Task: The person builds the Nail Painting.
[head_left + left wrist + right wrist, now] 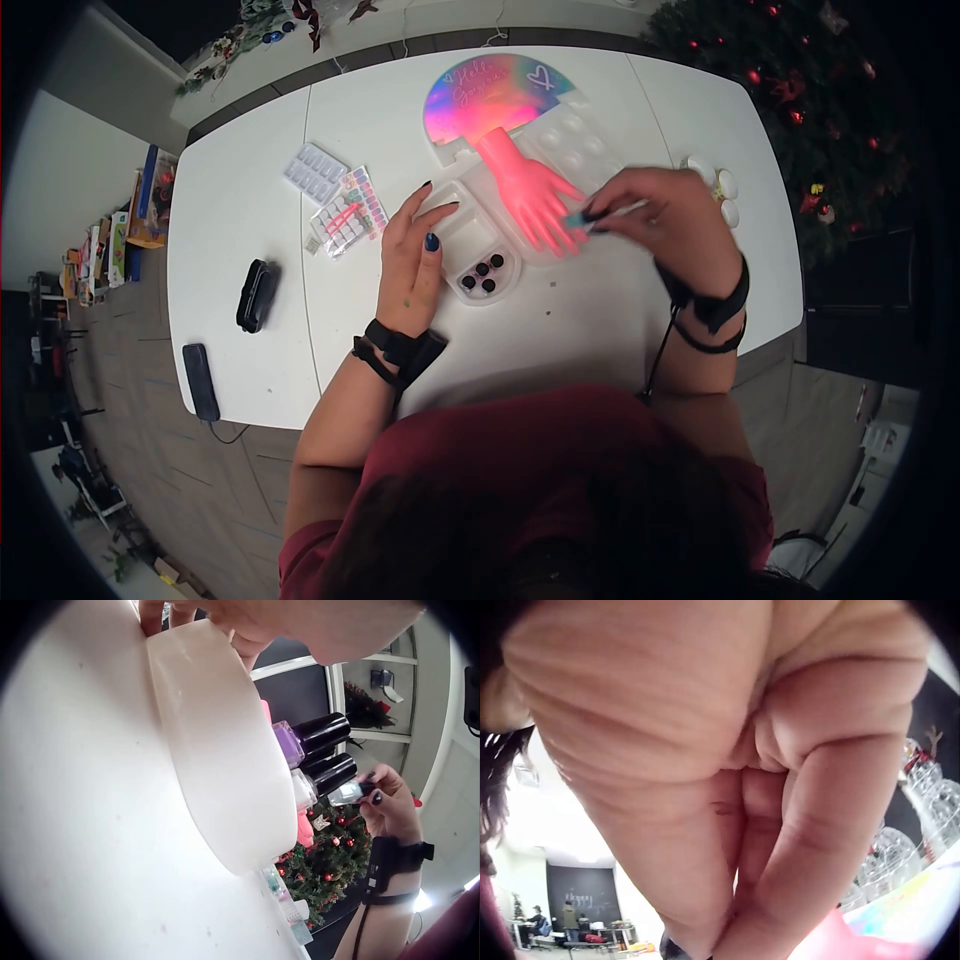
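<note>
My right hand (650, 205) pinches a small nail polish bottle (345, 794) with a pale body and black cap, above the fingers of a pink model hand (525, 190). In the right wrist view the hand itself hides most of the bottle. My left hand (408, 265) rests at the left side of a white plastic tray (225, 750), fingers fairly straight over its rim. Several black-capped polish bottles (483, 269) stand in the tray's near end; the left wrist view shows a purple bottle (289, 744) and a whitish bottle (303, 789) among them.
Behind the model hand stands a rainbow holographic panel (470, 105), with a clear moulded tray (570, 140) beside it. Nail packs (345, 215) and a black case (254, 296) lie on the left. White round containers (728, 185) sit at the right edge, near a Christmas tree (790, 80).
</note>
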### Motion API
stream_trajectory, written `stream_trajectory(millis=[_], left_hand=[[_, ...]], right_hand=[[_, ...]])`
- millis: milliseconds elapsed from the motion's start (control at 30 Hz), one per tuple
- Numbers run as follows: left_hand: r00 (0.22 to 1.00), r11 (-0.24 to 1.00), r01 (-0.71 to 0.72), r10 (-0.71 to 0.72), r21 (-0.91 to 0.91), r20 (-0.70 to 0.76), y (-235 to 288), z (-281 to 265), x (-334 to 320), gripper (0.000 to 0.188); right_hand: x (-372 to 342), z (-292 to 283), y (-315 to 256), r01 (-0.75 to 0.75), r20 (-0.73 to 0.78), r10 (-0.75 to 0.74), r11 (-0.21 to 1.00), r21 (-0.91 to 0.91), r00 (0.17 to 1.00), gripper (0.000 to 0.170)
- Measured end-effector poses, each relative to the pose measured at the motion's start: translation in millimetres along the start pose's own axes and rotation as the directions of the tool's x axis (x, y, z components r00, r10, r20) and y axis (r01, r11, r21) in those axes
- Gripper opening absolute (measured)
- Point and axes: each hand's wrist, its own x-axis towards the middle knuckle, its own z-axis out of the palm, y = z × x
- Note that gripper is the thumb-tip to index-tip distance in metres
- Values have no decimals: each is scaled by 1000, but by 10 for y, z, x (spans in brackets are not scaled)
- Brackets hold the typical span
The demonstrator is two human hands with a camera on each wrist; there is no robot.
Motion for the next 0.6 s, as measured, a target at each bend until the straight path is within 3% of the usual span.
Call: stream_trajectory(millis=[67, 167, 600], left_hand=[[1000, 999, -28, 29, 33, -10, -5, -2, -3, 61], [1000, 999, -21, 21, 46, -9, 10, -13, -4, 61], [1000, 1000, -18, 18, 19, -21, 36, -13, -4, 63]], right_hand=[[-1, 210, -156, 140, 142, -129, 988, -71, 981, 13], [63, 484, -134, 185, 271, -158, 980, -79, 950, 10], [102, 929, -2, 182, 303, -124, 969, -170, 945, 13]])
